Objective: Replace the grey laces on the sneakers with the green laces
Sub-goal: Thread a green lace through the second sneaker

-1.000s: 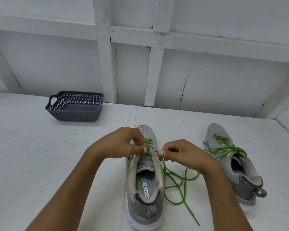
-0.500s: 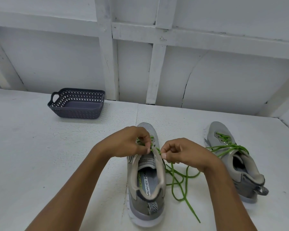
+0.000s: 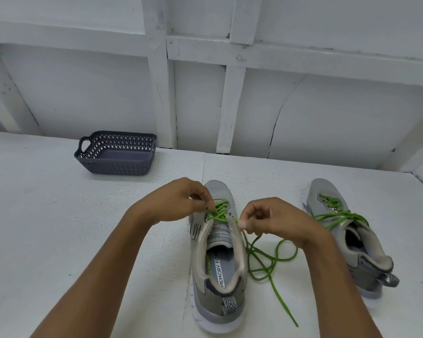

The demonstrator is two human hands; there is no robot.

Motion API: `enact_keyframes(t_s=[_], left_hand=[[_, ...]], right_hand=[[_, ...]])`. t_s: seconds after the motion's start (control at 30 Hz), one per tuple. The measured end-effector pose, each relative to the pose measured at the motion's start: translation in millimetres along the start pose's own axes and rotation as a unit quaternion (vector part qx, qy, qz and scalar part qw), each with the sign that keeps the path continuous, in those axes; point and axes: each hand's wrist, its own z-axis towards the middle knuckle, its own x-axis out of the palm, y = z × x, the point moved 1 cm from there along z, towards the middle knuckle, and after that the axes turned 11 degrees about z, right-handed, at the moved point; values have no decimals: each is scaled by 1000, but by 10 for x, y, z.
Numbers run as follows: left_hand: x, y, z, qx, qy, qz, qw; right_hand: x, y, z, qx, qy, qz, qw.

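Hands drawn apart since earlier frame; lace crossings now exposed. Left hand [image 3: 178,203] curled, pinching green lace [image 3: 219,212] at eyelets of centre-frame sneaker [image 3: 217,289], likely steadying it for threading. Right hand [image 3: 271,218] curled, pinching lace beside collar. Slack trails on counter [image 3: 59,240]. Right-frame sneaker [image 3: 352,245] already green-laced.

Your only view comes from the camera on your head, which looks forward and down (wide-angle, so the edges bend) at the white table [image 3: 59,228] close below, with your left hand [image 3: 178,203] and right hand [image 3: 274,220] mid-frame and the back wall [image 3: 327,113] filling the top.
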Motion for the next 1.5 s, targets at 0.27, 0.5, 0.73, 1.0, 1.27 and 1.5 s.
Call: enact_keyframes(t_s=[0.27,0.5,0.73,1.0,1.27,1.5], left_hand=[[147,-112,65,39,37,51,997],[148,-189,88,53,45,9,998],[32,-100,93,19,74,46,996],[139,-167,107,34,68,28,997],[79,-70,128,-26,7,-75,997],[77,-79,126,-39,9,-80,996]], right_hand=[[57,-30,73,-24,-14,6,1000],[25,-82,62,-62,-46,17,997],[5,0,-2,20,-6,19,1000],[35,-22,84,-33,-4,14,999],[-29,-43,32,-15,-27,15,999],[-12,-63,50,9,-6,-5,1000]])
